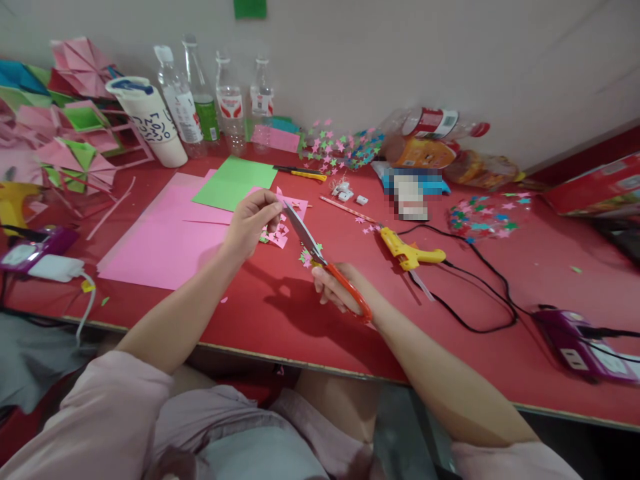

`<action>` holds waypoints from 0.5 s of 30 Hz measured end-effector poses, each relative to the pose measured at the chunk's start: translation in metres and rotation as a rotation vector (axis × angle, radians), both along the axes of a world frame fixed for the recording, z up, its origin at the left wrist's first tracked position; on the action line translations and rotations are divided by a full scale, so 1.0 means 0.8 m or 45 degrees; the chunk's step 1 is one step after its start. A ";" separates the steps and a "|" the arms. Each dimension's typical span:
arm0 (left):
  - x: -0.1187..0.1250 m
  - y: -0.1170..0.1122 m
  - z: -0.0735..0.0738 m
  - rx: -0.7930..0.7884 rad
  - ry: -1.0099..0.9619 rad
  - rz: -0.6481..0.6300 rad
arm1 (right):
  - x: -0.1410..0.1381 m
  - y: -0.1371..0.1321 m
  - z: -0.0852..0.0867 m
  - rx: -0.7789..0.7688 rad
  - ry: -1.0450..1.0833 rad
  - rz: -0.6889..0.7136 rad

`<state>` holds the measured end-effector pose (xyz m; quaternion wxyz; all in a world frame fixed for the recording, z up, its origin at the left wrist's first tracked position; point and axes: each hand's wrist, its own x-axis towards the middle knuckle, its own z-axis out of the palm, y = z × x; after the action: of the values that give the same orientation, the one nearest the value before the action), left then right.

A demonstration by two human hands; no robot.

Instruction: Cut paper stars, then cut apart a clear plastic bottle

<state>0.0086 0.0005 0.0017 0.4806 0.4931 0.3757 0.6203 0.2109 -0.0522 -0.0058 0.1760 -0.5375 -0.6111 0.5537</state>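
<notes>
My right hand (340, 285) grips a pair of scissors (303, 230) with orange handles. The blades look nearly closed and point up and left, their tip by the fingertips of my left hand (257, 217). My left hand is pinched on a small piece of pink paper (297, 209), partly hidden by the fingers and blades. Under the hands on the red table are cut paper scraps (277, 235) and several small green and pink paper stars (307, 256). Left of them lie pink sheets (160, 227) and a green sheet (237, 181).
A yellow glue gun (407, 250) with a black cord lies right of my hands, near a purple power strip (575, 343). A yellow cutter knife (303, 173) lies behind. Bottles (231, 107) and a white tumbler (153, 123) stand along the wall; folded paper crafts (83, 120) fill the left.
</notes>
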 end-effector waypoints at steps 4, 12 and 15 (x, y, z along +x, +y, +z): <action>-0.002 -0.001 0.001 -0.007 -0.001 -0.017 | 0.000 0.001 0.000 -0.015 0.003 0.008; -0.001 -0.001 0.004 -0.027 -0.046 -0.048 | 0.002 0.001 0.001 0.011 -0.007 0.001; -0.002 0.000 0.004 -0.051 -0.029 -0.046 | 0.002 0.002 0.001 0.002 -0.018 0.002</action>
<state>0.0067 0.0003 0.0053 0.5056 0.4829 0.3734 0.6097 0.2128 -0.0504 -0.0054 0.1719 -0.5409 -0.6132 0.5494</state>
